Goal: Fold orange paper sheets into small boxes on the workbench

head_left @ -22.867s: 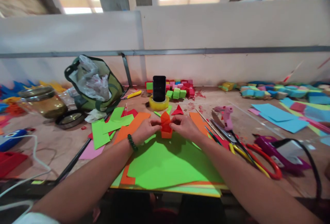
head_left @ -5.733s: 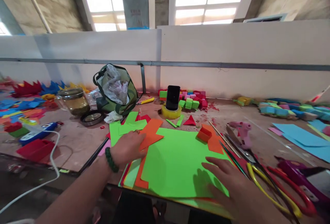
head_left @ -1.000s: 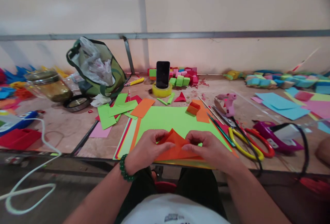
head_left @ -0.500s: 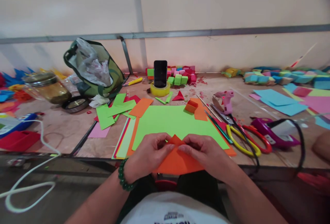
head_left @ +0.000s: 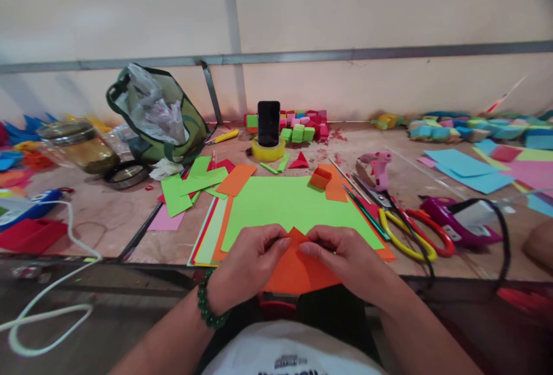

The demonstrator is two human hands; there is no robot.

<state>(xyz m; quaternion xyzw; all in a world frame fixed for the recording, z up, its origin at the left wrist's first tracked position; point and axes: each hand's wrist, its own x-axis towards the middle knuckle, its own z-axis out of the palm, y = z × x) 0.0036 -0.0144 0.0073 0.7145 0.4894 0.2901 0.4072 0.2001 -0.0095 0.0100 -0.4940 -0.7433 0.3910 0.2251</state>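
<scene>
Between my two hands is a sheet of orange paper (head_left: 300, 271), its pointed far corner sticking up between my thumbs. My left hand (head_left: 259, 254) grips its left side, thumb on top and fingers curled behind. On the other side my right hand (head_left: 341, 251) pinches the paper the same way. The fingertips beneath it are hidden. The orange paper hangs over the table's near edge, just in front of a green sheet (head_left: 285, 202) that tops a stack of coloured paper. A small folded orange paper box (head_left: 320, 178) sits on the far right of that stack.
Right of the stack lie yellow-handled scissors (head_left: 401, 237), red-handled scissors (head_left: 436, 234) and a pink glue gun (head_left: 381, 170). A phone (head_left: 268, 124) stands in a tape roll (head_left: 268, 150) at the back. To the left are green paper strips (head_left: 177, 193), a bag (head_left: 173, 116) and a glass jar (head_left: 82, 144).
Both hands keep their grip on the orange paper. The paper and hands have shifted very slightly nearer to me; everything else stays in place.
</scene>
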